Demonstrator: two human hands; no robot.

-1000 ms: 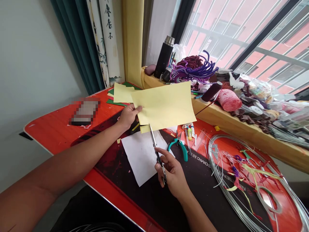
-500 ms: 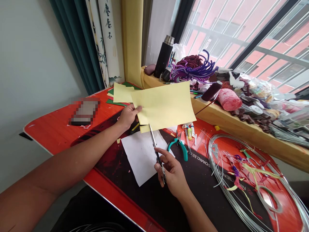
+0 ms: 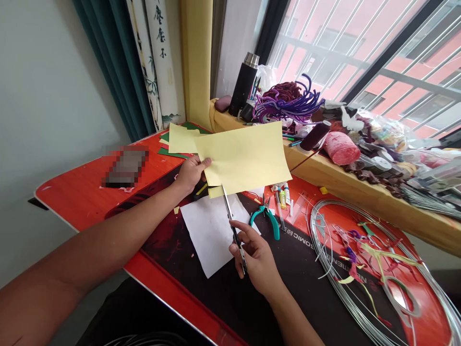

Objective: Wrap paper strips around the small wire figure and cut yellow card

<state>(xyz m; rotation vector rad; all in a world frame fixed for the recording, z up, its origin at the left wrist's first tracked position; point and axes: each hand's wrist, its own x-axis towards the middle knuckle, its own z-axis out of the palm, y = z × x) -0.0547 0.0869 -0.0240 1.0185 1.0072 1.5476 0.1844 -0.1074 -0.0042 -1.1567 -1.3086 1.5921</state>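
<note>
My left hand (image 3: 192, 174) pinches the left side of a pale yellow sheet of paper (image 3: 247, 153), thumb on top. The sheet is held up over the table. A pair of scissors (image 3: 229, 209) is in my right hand (image 3: 253, 253), its fingers in and around the handles. The blades point away from me and meet the near edge of the yellow sheet, where a cut runs in from the left and a narrow strip (image 3: 215, 192) hangs below it. Under the scissors lies a white sheet of paper (image 3: 207, 240) on the dark mat.
Teal-handled pliers (image 3: 274, 226) lie right of the white paper. A large coil of wire (image 3: 334, 293) and tape rolls (image 3: 402, 295) cover the right side. A blurred-out flat object (image 3: 126, 167) sits at the left. A black flask (image 3: 245, 84) and purple cords (image 3: 288, 108) crowd the sill.
Almost nothing differs. The view has shifted very slightly; both hands, the scissors and the yellow sheet keep their positions.
</note>
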